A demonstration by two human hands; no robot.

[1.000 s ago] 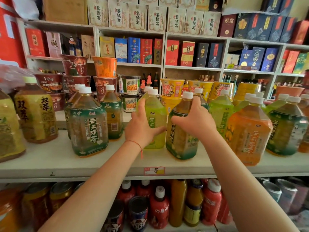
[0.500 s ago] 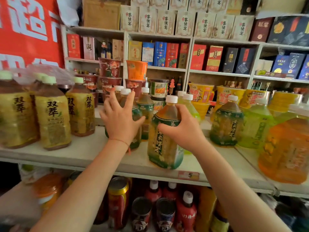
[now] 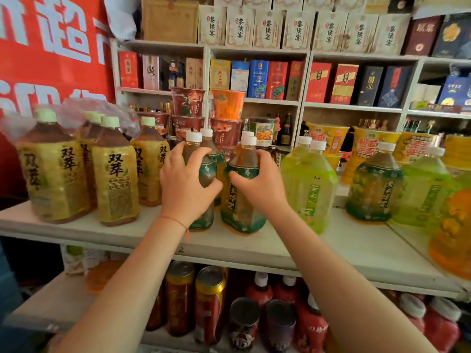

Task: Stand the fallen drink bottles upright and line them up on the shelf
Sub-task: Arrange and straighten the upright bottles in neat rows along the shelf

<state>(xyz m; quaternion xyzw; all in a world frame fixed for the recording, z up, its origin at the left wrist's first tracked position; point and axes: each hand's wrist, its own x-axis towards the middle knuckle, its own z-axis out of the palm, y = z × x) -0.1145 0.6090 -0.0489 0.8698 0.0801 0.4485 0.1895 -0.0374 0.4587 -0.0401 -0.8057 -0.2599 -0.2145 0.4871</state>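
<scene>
My left hand (image 3: 187, 186) is wrapped around the shoulder of a green-label tea bottle (image 3: 204, 174), fingers curled over the front and thumb across the label, so that grip is closed on the bottle. My right hand (image 3: 260, 186) holds a second green-label bottle (image 3: 242, 200) the same way, fingers curled round its upper label just below the neck. Both bottles stand upright on the shelf (image 3: 331, 248), just beside each other and close to touching, a little back from the front edge near its middle. More white caps (image 3: 207, 132) show right behind them, so other bottles of the kind stand in the row at the back.

Toward the left end of the shelf stand the yellow-label bottles (image 3: 114, 179) with pale green caps, all upright, partly under loose clear plastic wrap (image 3: 107, 108). To the right of my right hand stands a light green bottle (image 3: 309, 184), upright, then another dark green-label bottle (image 3: 373, 187) and further green and orange ones (image 3: 453, 225) toward the right end, blurred at the edge of view.

Behind the bottles, instant noodle cups (image 3: 188, 101) are stacked. The lower shelf carries cans (image 3: 210, 301) and red bottles (image 3: 311, 324). A red banner (image 3: 51, 52) hangs at the left, and boxed goods (image 3: 257, 79) fill the wall shelves beyond.
</scene>
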